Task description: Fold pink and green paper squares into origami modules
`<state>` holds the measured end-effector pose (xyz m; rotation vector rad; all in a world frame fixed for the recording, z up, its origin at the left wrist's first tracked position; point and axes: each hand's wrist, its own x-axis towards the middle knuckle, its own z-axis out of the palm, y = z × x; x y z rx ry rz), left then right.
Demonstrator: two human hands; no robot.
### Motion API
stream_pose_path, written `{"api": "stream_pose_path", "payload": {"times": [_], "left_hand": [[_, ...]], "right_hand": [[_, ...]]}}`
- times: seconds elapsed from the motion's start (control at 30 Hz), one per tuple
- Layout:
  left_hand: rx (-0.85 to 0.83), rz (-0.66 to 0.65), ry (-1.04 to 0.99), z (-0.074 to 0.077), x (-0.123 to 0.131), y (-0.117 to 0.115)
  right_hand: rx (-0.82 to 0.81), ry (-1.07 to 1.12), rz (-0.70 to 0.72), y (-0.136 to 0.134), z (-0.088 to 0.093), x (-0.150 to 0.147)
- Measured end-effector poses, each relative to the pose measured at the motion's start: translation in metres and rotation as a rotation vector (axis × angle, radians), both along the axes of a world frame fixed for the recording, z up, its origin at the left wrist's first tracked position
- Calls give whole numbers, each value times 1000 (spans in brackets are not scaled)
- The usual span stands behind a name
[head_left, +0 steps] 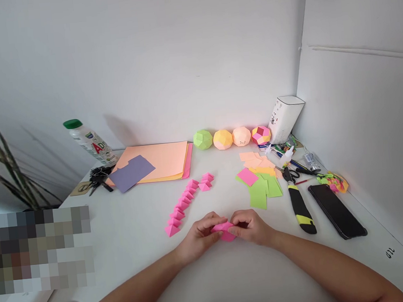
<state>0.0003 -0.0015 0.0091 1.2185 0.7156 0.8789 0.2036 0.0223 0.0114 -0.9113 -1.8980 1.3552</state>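
My left hand (199,236) and my right hand (251,227) meet at the near middle of the white table (131,233). Both pinch one small folded pink paper piece (224,232) between their fingertips, close above the tabletop. Just beyond my left hand, a curved row of several folded pink paper units (187,201) lies on the table. Loose square sheets in pink, green and orange (260,183) lie beyond my right hand.
Several paper polyhedron balls (232,137) line the back wall beside a white box (285,117). Large orange sheets with a purple piece (153,163), a bottle (88,140) and keys (99,177) lie at back left. A utility knife (301,208), phone (337,210), scissors and glue sit right.
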Motion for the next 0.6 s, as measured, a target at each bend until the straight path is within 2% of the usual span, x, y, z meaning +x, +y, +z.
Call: {"api": "stream_pose_path", "payload": {"times": [0.3, 0.47, 0.6], "left_hand": [[100, -66, 152, 4, -3, -1], [57, -82, 75, 5, -1, -1], [8, -28, 46, 0, 1, -2]], "right_hand": [[0, 10, 8, 0, -2, 0], [6, 50, 19, 0, 0, 1], [9, 72, 18, 1, -1, 1]]}}
